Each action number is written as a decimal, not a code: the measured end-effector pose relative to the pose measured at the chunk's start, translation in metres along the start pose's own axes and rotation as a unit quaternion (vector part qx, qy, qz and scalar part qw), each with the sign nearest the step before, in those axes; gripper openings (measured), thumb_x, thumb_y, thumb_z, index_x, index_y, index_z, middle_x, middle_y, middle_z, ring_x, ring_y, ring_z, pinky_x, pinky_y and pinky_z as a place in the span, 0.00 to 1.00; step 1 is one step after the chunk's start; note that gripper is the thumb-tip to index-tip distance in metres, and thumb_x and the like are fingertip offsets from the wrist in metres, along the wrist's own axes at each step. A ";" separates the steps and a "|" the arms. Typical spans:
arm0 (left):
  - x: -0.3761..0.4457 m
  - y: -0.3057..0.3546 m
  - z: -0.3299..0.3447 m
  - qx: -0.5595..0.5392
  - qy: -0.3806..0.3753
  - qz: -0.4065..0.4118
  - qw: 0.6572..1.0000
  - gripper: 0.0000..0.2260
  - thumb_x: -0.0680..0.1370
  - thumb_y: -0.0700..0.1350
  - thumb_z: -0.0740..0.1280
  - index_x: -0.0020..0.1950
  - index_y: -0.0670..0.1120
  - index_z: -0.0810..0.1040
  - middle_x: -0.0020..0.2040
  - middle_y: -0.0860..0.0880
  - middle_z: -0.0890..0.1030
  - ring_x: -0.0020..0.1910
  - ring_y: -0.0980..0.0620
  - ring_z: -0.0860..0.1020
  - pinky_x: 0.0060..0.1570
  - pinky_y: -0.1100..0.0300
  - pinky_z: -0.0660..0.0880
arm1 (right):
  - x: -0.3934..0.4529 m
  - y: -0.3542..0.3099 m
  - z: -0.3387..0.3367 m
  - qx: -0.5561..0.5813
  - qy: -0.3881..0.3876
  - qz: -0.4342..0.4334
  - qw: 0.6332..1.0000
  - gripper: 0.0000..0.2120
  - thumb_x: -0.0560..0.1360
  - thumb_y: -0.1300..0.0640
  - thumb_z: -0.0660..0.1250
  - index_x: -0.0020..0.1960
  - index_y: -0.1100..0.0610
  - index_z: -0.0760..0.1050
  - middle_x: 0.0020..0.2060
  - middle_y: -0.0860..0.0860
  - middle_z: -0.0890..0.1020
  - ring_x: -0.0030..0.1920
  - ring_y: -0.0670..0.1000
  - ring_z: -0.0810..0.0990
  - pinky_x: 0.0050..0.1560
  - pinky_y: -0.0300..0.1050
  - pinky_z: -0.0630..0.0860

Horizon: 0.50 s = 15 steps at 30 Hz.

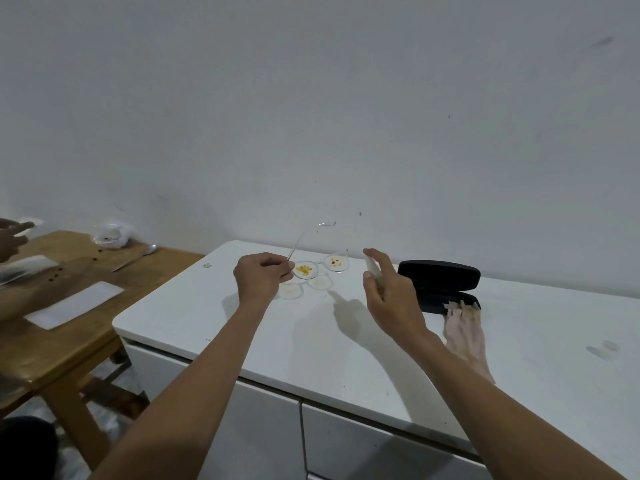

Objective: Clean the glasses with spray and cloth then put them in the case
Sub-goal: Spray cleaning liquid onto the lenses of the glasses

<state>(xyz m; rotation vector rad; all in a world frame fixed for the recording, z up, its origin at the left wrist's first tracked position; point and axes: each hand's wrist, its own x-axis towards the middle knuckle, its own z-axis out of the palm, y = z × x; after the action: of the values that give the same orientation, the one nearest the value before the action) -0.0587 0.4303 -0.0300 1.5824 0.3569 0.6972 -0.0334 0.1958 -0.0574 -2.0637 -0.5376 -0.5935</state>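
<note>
My left hand (261, 277) grips a clear-framed pair of glasses (320, 266) by one temple and holds them above the white cabinet top (242, 323). Both lenses carry yellow-orange smears. My right hand (389, 289) is closed around a small spray bottle (372, 268), index finger on its top, nozzle facing the lenses from the right. A black glasses case (440, 277) lies open behind my right hand. A pale pink cloth (467, 334) lies on the top, one end over the case's front edge.
A wooden table (52, 327) stands at the left with white papers, a spoon and a plastic bag (112, 233). Another person's hand (12, 237) shows at the far left. A plain wall rises behind the cabinet.
</note>
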 end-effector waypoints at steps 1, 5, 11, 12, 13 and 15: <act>0.000 0.001 0.000 -0.005 -0.006 0.003 1.000 0.06 0.69 0.32 0.79 0.42 0.38 0.85 0.38 0.41 0.86 0.34 0.47 0.87 0.40 0.63 0.83 | 0.000 0.000 0.000 -0.001 -0.002 -0.001 1.000 0.20 0.82 0.59 0.60 0.73 0.49 0.71 0.22 0.46 0.66 0.26 0.48 0.69 0.32 0.43 0.66; -0.001 0.003 -0.001 -0.020 -0.034 0.012 0.999 0.06 0.69 0.32 0.78 0.43 0.38 0.85 0.38 0.40 0.86 0.37 0.45 0.87 0.39 0.64 0.82 | 0.003 -0.004 0.001 0.002 -0.007 -0.013 1.000 0.22 0.82 0.59 0.60 0.74 0.46 0.69 0.23 0.47 0.67 0.28 0.47 0.71 0.32 0.40 0.66; -0.002 0.004 0.002 -0.035 -0.056 0.016 0.998 0.06 0.69 0.31 0.78 0.45 0.34 0.85 0.40 0.36 0.86 0.39 0.40 0.87 0.40 0.62 0.82 | 0.006 -0.008 0.005 -0.031 -0.006 -0.040 0.999 0.21 0.83 0.57 0.59 0.76 0.46 0.68 0.32 0.39 0.69 0.35 0.45 0.70 0.40 0.44 0.68; -0.002 0.004 0.002 -0.037 -0.057 0.017 0.998 0.06 0.69 0.31 0.78 0.45 0.34 0.85 0.41 0.36 0.86 0.40 0.40 0.87 0.41 0.62 0.82 | 0.006 -0.008 0.005 -0.042 -0.006 -0.044 0.998 0.21 0.83 0.56 0.59 0.75 0.46 0.68 0.34 0.39 0.70 0.37 0.46 0.71 0.41 0.44 0.69; -0.002 0.004 0.003 -0.037 -0.058 0.019 0.997 0.06 0.69 0.31 0.78 0.45 0.34 0.85 0.41 0.36 0.86 0.40 0.40 0.87 0.41 0.62 0.83 | 0.006 -0.009 0.006 -0.051 -0.005 -0.047 0.998 0.21 0.83 0.56 0.59 0.75 0.45 0.69 0.36 0.40 0.71 0.38 0.46 0.72 0.41 0.45 0.69; -0.002 0.005 0.003 -0.033 -0.059 0.021 0.998 0.06 0.69 0.31 0.78 0.45 0.34 0.85 0.40 0.36 0.86 0.39 0.41 0.87 0.41 0.62 0.83 | 0.005 -0.009 0.006 -0.059 0.001 -0.050 0.997 0.20 0.84 0.55 0.59 0.75 0.45 0.69 0.35 0.42 0.72 0.38 0.47 0.73 0.40 0.47 0.71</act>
<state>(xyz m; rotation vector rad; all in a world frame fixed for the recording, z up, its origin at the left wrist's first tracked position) -0.0590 0.4259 -0.0261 1.5644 0.2131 0.6382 -0.0330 0.2064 -0.0513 -2.1568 -0.6212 -0.7006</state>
